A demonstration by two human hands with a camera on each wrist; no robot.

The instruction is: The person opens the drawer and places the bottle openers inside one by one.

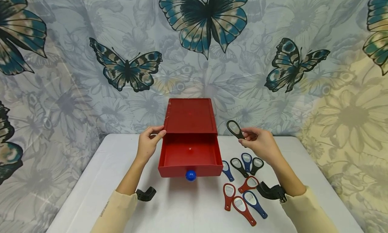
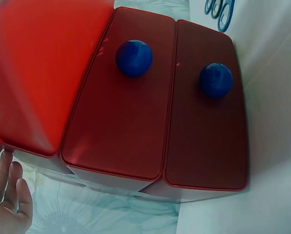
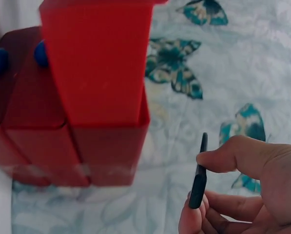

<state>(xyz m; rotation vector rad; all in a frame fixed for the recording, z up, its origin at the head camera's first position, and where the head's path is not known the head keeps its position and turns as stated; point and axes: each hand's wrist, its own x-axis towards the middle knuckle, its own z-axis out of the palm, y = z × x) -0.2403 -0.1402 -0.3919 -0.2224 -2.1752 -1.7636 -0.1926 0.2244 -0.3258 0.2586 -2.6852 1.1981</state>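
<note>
The right hand (image 1: 260, 143) pinches the handle of a black magnifier (image 1: 234, 129) between thumb and fingers, holding it above the far edge of the table (image 1: 115, 159), right of the red cabinet (image 1: 190, 115) and apart from it. To handle it well, that pinch should stay on the handle, off the lens, and any lowering should be gentle, clear of the open drawer's rim. The left hand (image 1: 148, 143), its fingers fairly straight, touches the cabinet's upper left side; how hard it presses I cannot tell, since the left wrist view catches only part of it. A light, even touch there would best steady the cabinet.

The cabinet stands near the table's far edge, roughly midway between the far corners. Its top drawer (image 1: 175, 172) is pulled well out by the blue knob's side, and its red floor shows. The middle drawer (image 2: 118, 107) and bottom drawer (image 2: 206, 131) are closed, their insides hidden. Between the cabinet and the table's right edge lie three red magnifiers (image 1: 229, 192), three blue magnifiers (image 1: 254, 202) and two black ones (image 1: 238, 167).
</note>
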